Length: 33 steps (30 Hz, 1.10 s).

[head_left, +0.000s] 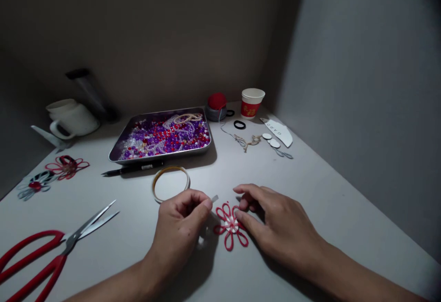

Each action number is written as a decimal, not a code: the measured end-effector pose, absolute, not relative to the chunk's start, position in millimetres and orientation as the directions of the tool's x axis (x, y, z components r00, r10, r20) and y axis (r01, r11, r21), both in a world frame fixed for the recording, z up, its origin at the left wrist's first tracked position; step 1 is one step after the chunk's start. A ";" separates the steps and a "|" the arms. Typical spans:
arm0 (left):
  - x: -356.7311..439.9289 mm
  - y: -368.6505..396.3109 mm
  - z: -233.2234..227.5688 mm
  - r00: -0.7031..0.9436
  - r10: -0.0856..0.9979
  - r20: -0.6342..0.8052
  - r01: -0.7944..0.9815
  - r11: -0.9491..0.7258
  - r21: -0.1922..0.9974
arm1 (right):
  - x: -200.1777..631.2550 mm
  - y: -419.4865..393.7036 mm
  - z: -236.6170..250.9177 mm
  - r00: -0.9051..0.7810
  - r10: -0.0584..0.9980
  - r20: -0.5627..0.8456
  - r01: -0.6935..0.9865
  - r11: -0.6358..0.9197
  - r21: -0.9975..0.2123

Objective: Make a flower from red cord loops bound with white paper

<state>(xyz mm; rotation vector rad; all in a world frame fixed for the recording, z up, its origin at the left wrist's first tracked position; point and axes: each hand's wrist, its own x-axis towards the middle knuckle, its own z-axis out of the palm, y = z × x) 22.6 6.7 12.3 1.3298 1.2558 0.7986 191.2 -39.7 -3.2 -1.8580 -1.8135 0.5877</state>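
Note:
A red yarn flower (pixel 231 225) with looped petals and a white round center lies flat on the table between my hands. Just left of it, my left hand (pixel 188 219) pinches a small pale strip of tape (pixel 214 198) between thumb and forefinger. My right hand (pixel 275 219) rests at the flower's right side, thumb at the petals' edge, fingers apart and curved. Behind my left hand is a tape roll (pixel 188 181), its lower edge partly hidden by that hand.
Large red-handled scissors (pixel 70 243) lie with blades parted at left. Two finished-looking yarn flowers (pixel 67 168) lie beyond them. A metal tray of beads (pixel 161 156) stands behind a black pen (pixel 120 170). Farther back are a paper cup (pixel 252 104), yarn (pixel 217 101) and a white pitcher (pixel 77 118).

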 end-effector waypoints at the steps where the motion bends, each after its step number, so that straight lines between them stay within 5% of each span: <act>1: 22.7 6.4 11.8 0.222 0.955 -0.196 0.224 0.146 0.964 | 189.7 -39.3 -4.3 0.036 0.999 0.030 0.789 -0.010 -0.614; 5: 21.8 5.9 8.4 0.253 0.950 -0.183 0.183 0.138 0.973 | 185.4 -38.7 -9.9 0.070 0.996 0.054 0.633 -0.002 -0.774; 10: 20.5 6.4 4.0 0.328 0.937 -0.125 0.018 0.126 0.992 | 182.5 -40.5 -7.3 0.112 0.993 0.048 0.167 0.028 -0.986; 22: 28.3 0.4 3.7 0.346 0.902 -0.259 -0.096 0.308 0.946 | 185.2 -39.0 -3.9 -0.048 0.983 -0.176 -0.384 -0.180 -0.905; 33: 32.8 -4.6 5.6 0.323 0.904 -0.281 -0.081 0.322 0.943 | 171.3 -40.3 1.1 0.016 0.960 -0.279 -0.266 -0.265 -0.927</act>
